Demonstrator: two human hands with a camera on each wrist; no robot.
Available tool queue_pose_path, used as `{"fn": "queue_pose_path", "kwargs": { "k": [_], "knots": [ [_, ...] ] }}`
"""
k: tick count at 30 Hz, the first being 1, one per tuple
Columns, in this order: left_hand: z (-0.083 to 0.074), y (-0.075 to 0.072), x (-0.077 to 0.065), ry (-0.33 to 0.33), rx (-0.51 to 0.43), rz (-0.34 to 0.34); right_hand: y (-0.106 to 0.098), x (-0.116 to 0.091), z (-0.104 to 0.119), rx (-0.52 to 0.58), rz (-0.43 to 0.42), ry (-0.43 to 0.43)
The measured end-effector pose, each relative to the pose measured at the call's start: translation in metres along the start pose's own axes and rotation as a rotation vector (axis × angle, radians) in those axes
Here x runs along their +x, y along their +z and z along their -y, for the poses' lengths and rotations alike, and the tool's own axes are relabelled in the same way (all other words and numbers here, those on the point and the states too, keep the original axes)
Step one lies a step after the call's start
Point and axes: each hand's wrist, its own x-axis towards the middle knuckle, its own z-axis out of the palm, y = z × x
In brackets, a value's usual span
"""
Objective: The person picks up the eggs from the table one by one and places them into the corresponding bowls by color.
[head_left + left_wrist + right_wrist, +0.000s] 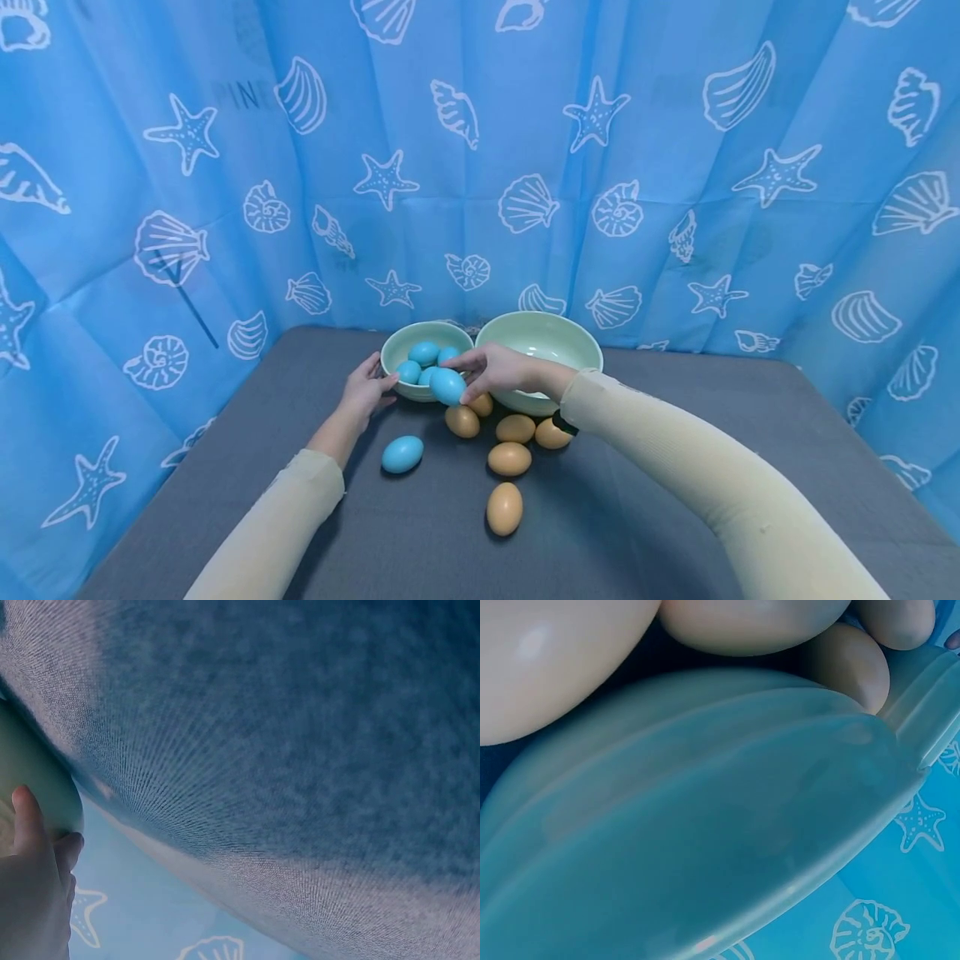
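My right hand (504, 369) pinches a blue egg (447, 387) between thumb and fingers, over the front right rim of the small green bowl (417, 393). Several blue eggs (424, 352) lie inside that bowl. My left hand (363, 390) rests against the bowl's left side with its fingers extended; in the left wrist view, the left hand (34, 885) touches the bowl's outer wall (45, 776). Another blue egg (402, 454) lies on the table in front of the left hand. The right wrist view does not show the held egg.
A larger green bowl (577, 335) stands right of the small one, under my right wrist. Several brown eggs (510, 459) lie on the grey table (675, 517) in front of the bowls. A blue curtain (487, 167) with white shells hangs behind.
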Motion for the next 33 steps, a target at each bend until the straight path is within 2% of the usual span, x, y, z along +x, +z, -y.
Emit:
{"fn": "queue_pose_path", "kwargs": {
  "k": [17, 26, 33],
  "knots": [
    [-0.004, 0.0, 0.0, 0.016, 0.009, 0.009, 0.003, 0.014, 0.001, 0.077, -0.183, -0.033],
    [-0.002, 0.0, 0.0, 0.008, 0.006, 0.003, 0.011, 0.028, 0.004, 0.123, -0.339, 0.042],
    [-0.001, -0.001, 0.0, -0.01, 0.001, 0.002, 0.02, 0.04, 0.005, 0.147, -0.416, 0.104]
  ]
}}
